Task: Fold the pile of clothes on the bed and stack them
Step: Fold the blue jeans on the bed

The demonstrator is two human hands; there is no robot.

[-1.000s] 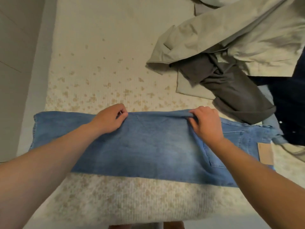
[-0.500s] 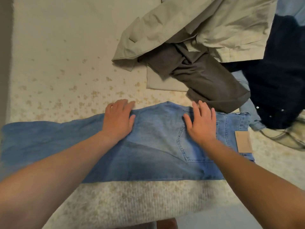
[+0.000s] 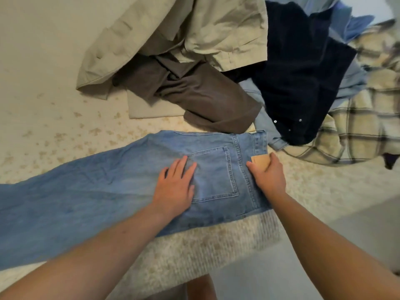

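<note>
Light blue jeans lie folded lengthwise across the near edge of the bed, waistband to the right, back pocket up. My left hand presses flat on the denim just left of the pocket, fingers spread. At the waistband my right hand holds the edge by the tan leather patch, thumb on top and fingers curled over the band. Behind the jeans lies the unfolded pile: a beige garment, grey-brown trousers, a dark navy piece and a cream plaid shirt.
The bed cover is cream with small tan flecks and open to the left of the pile. Its near edge drops to a pale floor at the lower right. More pale blue cloth sits at the top right.
Both hands slid right along the jeans, from the middle of the leg to the seat. My right hand went from flat on the pocket to gripping the waistband. The view shifted right.
</note>
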